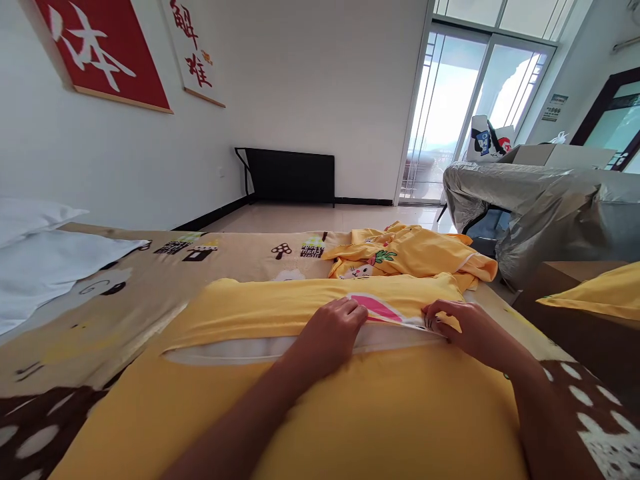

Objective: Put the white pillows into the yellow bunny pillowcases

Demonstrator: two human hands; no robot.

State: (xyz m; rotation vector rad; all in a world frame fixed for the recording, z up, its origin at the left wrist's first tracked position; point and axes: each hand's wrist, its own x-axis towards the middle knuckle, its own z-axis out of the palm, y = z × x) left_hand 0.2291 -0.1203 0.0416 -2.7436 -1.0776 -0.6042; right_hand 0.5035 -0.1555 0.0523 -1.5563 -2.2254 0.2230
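- Left hand (333, 333): clamped on the upper edge of the opening in the yellow pillowcase (400, 407), fingers curled over the fabric, back of the hand upward.
- Right hand (463, 327): clamped on the same edge, well apart from the left hand, thumb and fingers drawn in on the fabric.
- Yellow pillowcase: directly beneath both hands and forearms, flat on the patterned bedsheet (245, 257), with extension toward the wearer and past the left hand on its outer side.
- Opening: crosswise, running from the right hand, under the left hand, to a point well left of it.
- White inner pillow (225, 350): visible through the opening, to the left of the left hand and between the two hands.
- Pink-and-white print (377, 308): on the upper flap, between the hands, just beside the left fingertips.
- Printed yellow cloth (415, 250): crumpled on the bedsheet, beyond the hands and near the right one.
- White pillows (55, 260): well to the left of the left hand, at the bedsheet's far side.
- Cardboard box (560, 320): to the right of the right hand, with a yellow cushion corner (600, 293) above.
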